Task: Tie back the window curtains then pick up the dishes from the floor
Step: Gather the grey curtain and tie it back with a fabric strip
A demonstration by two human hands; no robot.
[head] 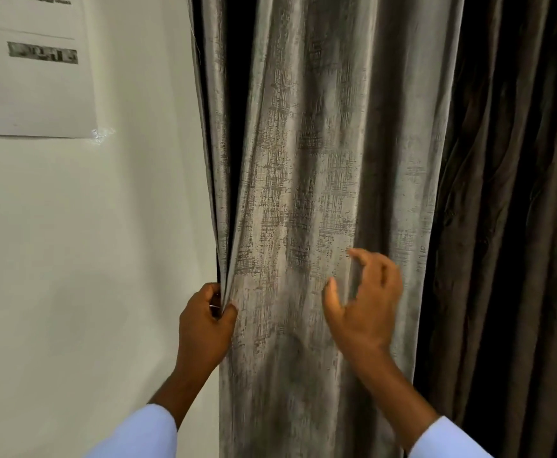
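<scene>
A grey patterned curtain (pixel 320 160) hangs in folds from top to bottom in the middle of the view. My left hand (pixel 206 320) pinches its left edge where it meets the wall. My right hand (pixel 364 302) hovers in front of the curtain's right half with the fingers spread and curled, holding nothing. A darker brown curtain (pixel 515 193) hangs to the right of the grey one. No dishes or floor are in view.
A white wall (pixel 88 259) fills the left side. A printed paper sheet (pixel 29 67) is taped to it at the upper left. A dark gap shows behind the grey curtain's left edge.
</scene>
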